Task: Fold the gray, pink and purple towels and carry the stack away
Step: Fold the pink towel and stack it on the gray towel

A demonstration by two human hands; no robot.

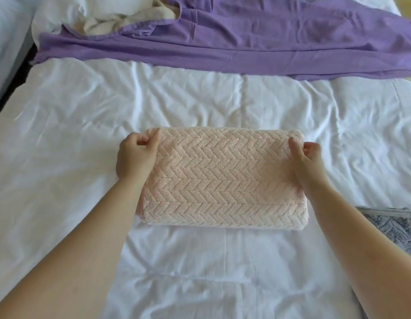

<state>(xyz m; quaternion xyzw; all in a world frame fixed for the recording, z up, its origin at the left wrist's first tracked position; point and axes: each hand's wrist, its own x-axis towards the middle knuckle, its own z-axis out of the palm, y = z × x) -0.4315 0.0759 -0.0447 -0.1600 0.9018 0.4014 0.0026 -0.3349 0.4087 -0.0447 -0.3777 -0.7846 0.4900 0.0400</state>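
A pink towel (223, 178) with a herringbone weave lies folded into a thick rectangle in the middle of the white bed. My left hand (136, 155) pinches its far left corner between thumb and curled fingers. My right hand (307, 157) pinches the far right corner the same way. The purple towel (257, 40) lies spread and rumpled across the far side of the bed. A gray patterned towel (400, 229) shows at the right edge, partly out of frame.
The white bed sheet (61, 134) covers the whole surface and is wrinkled. A beige cloth (121, 19) and a white pillow (61, 12) sit at the far left. The bed's left edge drops to a dark gap (13, 74).
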